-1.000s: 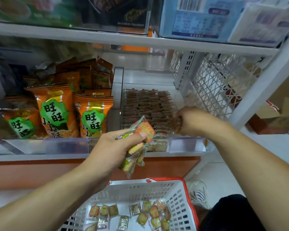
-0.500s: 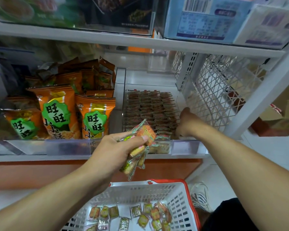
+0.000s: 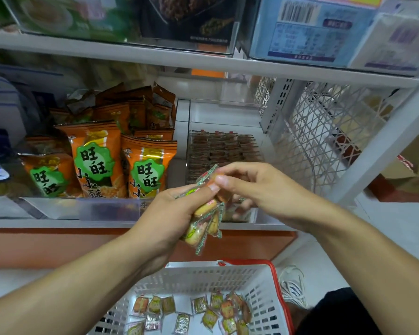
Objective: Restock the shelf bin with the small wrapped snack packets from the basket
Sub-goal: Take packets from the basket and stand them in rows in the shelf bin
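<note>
Above the basket (image 3: 264,281), left hand (image 3: 169,213) clutches packets (image 3: 205,221); right hand (image 3: 259,189) pinches the top one, best lifted singly toward the bin (image 3: 264,141) at twelve o'clock.

I have one view only, from a wide-angle camera worn on the person's head. It looks forward and down, close to a shop shelf (image 3: 203,66) that crosses the upper half and bends at the edges. Both forearms reach in from the bottom corners toward the centre. Directly below, at the bottom edge, I see the basket (image 3: 203,274) and the floor (image 3: 397,228).
</note>
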Available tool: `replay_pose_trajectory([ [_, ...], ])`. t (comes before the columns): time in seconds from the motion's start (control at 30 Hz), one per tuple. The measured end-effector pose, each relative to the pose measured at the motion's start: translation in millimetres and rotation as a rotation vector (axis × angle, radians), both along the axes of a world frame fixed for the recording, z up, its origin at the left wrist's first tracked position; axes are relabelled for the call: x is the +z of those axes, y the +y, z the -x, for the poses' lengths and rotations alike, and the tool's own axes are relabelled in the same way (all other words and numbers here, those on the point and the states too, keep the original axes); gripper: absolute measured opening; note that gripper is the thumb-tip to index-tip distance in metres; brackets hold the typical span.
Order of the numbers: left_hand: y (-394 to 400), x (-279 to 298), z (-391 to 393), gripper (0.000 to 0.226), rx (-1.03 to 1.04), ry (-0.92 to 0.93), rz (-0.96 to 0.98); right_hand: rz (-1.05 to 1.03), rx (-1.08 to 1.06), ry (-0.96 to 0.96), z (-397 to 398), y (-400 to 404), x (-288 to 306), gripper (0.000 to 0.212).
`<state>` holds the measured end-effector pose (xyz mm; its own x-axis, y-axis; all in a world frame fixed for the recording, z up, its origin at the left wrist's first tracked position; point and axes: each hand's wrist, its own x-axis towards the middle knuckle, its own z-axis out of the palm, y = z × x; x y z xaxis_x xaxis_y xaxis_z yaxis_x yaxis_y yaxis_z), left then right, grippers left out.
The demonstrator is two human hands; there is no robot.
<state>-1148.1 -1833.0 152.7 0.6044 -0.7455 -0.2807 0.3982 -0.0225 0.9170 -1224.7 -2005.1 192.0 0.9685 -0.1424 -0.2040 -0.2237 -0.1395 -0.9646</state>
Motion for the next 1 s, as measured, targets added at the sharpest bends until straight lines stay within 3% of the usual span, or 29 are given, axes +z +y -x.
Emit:
replay_pose_trajectory([
  [0.1,-3,0,0,0.051,0.042,-0.009,-0.039,-0.026,-0.162,-0.097,5,3,-1,0.010],
  [0.2,-4,-3,-3,0.081,0.089,-0.089,-0.177,0.076,-0.308,-0.267,8,6,3,0.015],
  [0.3,-2,-6,-3,0.100,0.103,-0.155,-0.225,0.303,-0.224,-0.386,11,23,2,0.022],
  [0.4,-1,-6,0,0.110,0.159,-0.221,-0.234,0.559,-0.121,-0.354,16,35,-4,0.023],
  [0.53,1,-9,-1,0.119,0.189,-0.272,-0.256,0.444,0.003,-0.256,17,31,1,0.024],
  [0.63,2,-8,-2,0.124,0.209,-0.368,-0.273,0.313,-0.040,-0.229,17,27,5,0.032],
  [0.8,2,-4,0,0.100,0.159,-0.522,-0.126,0.220,-0.113,-0.213,18,27,8,0.046],
  [0.87,2,-1,2,0.085,0.170,-0.552,-0.101,0.224,-0.105,-0.198,18,27,9,0.043],
  [1.0,4,-1,3,0.095,0.133,-0.592,-0.088,0.077,-0.072,-0.129,17,30,10,0.021],
])
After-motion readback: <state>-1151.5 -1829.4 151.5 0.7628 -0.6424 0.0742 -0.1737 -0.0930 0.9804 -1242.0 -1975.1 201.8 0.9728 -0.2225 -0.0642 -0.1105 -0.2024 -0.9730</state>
